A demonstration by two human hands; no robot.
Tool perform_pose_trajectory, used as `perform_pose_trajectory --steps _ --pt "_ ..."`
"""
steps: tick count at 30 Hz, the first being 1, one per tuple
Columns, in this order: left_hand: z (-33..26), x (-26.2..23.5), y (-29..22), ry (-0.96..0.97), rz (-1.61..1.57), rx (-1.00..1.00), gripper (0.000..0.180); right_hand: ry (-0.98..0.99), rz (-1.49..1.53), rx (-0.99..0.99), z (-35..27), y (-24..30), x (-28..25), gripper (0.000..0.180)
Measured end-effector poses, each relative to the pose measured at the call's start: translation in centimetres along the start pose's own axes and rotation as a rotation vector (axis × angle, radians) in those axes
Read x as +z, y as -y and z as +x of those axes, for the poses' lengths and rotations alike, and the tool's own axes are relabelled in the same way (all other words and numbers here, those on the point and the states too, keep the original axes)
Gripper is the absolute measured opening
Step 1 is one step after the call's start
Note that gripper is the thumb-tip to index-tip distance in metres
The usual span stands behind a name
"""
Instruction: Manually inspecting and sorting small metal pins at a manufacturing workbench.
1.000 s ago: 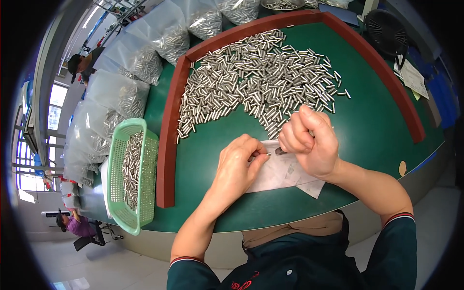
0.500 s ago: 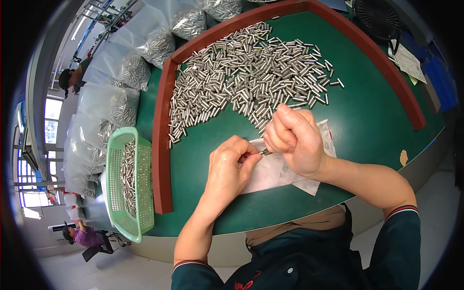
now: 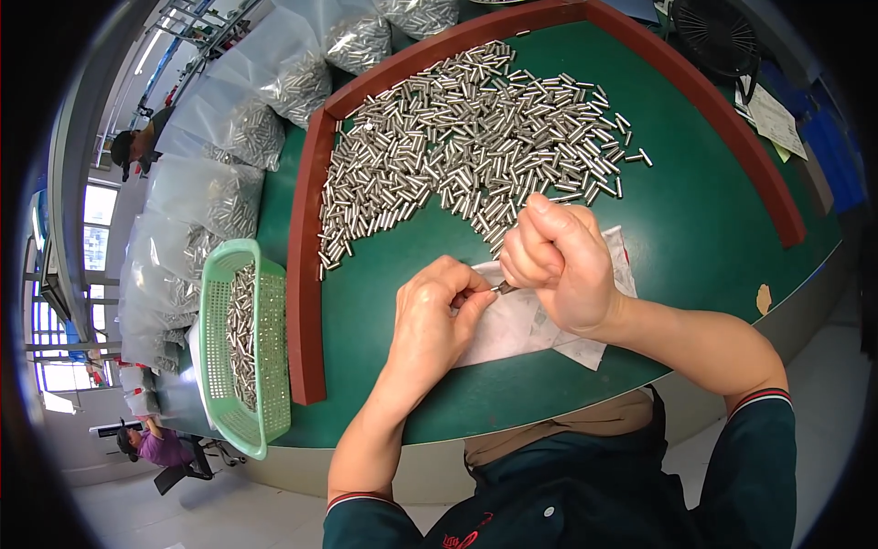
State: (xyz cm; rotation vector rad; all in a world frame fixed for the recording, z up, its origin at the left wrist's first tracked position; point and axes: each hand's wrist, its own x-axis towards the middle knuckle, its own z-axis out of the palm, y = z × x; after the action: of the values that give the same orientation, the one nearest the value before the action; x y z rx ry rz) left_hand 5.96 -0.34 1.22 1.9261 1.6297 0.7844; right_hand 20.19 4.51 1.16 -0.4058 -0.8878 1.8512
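Note:
My left hand [image 3: 430, 316] pinches a small metal pin [image 3: 497, 290] between thumb and forefinger, over a crumpled whitish cloth [image 3: 508, 334] on the green table. Beside it, my right hand [image 3: 565, 265] is closed in a fist, thumb on top. A dark tip [image 3: 507, 286] shows below the fist, against the pin. What the fist wraps round is otherwise hidden by the fingers. Beyond both hands lies a wide heap of short silvery metal pins [image 3: 476, 137].
A red-brown raised border [image 3: 309, 274] surrounds the heap. To its left stands a green plastic basket [image 3: 215, 357] holding more pins. Clear bags of pins [image 3: 251, 137] line the far left. A black fan [image 3: 718, 37] stands at the far right. Two other people are at the left.

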Motion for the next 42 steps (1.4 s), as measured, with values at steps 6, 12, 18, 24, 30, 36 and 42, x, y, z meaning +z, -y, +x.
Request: perform_pose_trajectory --steps 6,12,18,24,30,36,42 --pt "0.2 0.0 0.0 0.005 -0.01 -0.027 0.01 0.023 -0.041 -0.026 -0.1 -0.1 0.3 0.045" --pt "0.4 0.0 -0.3 -0.009 -0.004 -0.039 0.008 0.067 -0.134 -0.046 -0.3 -0.6 0.4 0.042" --pt "0.5 -0.2 -0.6 -0.017 0.01 -0.041 0.008 0.067 -0.128 -0.056 -0.6 -0.5 0.4 0.04" --pt "1.0 -1.6 2.0 0.098 -1.037 -0.336 0.008 0.087 -0.101 -0.021 -0.6 -0.2 -0.6 0.043" --pt "1.3 -1.9 3.1 0.115 -1.404 -0.442 0.013 0.115 -0.083 0.004 -0.9 0.0 -0.6 0.043" --pt "1.2 -1.8 3.5 0.153 -1.45 -0.416 0.012 0.108 -0.137 -0.006 -0.8 -0.1 -0.5 0.043" --pt "1.4 -2.7 3.2 0.042 -1.374 -0.454 0.023 0.098 -0.154 -0.009 -0.8 0.0 -0.4 0.044"
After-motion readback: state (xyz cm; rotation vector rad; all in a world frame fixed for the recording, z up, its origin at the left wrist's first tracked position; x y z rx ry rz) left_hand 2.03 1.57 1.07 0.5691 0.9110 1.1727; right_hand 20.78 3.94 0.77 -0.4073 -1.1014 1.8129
